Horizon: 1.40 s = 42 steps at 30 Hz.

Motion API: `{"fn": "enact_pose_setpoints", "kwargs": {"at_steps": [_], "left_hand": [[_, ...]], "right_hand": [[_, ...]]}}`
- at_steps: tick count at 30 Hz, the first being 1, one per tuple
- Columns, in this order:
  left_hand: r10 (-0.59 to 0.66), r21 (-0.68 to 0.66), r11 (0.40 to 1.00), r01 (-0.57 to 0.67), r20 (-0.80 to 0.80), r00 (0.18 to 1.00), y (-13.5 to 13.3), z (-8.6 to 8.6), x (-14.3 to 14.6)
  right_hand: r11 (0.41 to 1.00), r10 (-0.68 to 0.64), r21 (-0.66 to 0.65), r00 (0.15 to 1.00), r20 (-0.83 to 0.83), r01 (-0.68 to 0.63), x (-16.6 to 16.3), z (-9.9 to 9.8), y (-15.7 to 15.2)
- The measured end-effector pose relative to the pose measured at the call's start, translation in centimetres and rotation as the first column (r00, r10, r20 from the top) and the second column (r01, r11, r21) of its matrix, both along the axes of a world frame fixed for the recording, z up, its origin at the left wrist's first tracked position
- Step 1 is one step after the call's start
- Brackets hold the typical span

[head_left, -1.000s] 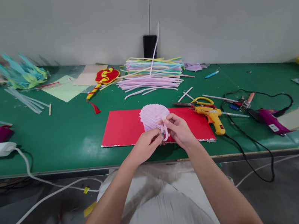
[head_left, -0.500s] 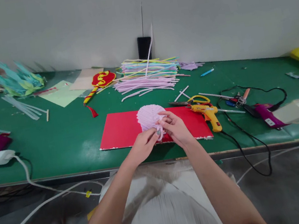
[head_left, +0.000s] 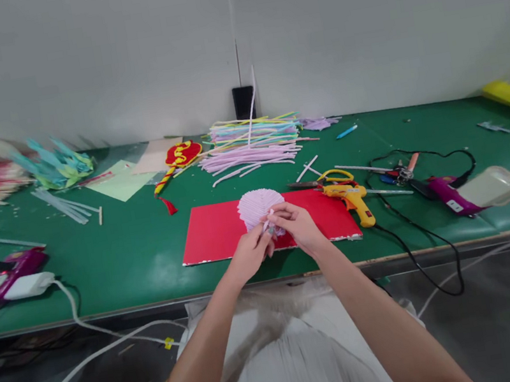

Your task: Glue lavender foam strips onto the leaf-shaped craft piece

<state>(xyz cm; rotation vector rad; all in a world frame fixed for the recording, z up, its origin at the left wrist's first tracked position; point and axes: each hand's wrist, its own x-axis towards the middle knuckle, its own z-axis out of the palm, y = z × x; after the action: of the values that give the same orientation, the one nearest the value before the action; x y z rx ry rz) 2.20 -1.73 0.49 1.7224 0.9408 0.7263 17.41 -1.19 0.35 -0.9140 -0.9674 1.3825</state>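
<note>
Lilac ribbed piece (head_left: 257,203), one, over the red board (head_left: 213,233), near side of desk (head_left: 134,255); rounded body formed, near end seemingly unfinished; left hand (head_left: 250,251) and right hand (head_left: 300,228) both pinching that end; lilac stems (head_left: 245,159), bundled loosely, far side, unworked.

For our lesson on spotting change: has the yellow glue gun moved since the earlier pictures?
No: judged against the red board, the yellow glue gun still overlaps its right edge.
</note>
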Motion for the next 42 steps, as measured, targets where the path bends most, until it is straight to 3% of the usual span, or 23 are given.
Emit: {"fn": "enact_pose_setpoints", "kwargs": {"at_steps": [7, 22, 42], "left_hand": [[0.018, -0.083, 0.996, -0.013, 0.067, 0.998, 0.3, -0.3, -0.2], [0.084, 0.030, 0.996, -0.084, -0.002, 0.996, 0.3, 0.7, -0.3], [0.072, 0.086, 0.994, -0.072, 0.010, 0.997, 0.6, -0.5, -0.2]], "right_hand": [[1.000, -0.002, 0.013, 1.000, -0.022, 0.002, -0.2, -0.6, 0.3], [0.999, 0.034, 0.027, 0.998, 0.055, -0.036, -0.3, -0.7, 0.4], [0.993, 0.042, 0.108, 0.999, 0.027, -0.045, -0.3, -0.8, 0.2]]}}
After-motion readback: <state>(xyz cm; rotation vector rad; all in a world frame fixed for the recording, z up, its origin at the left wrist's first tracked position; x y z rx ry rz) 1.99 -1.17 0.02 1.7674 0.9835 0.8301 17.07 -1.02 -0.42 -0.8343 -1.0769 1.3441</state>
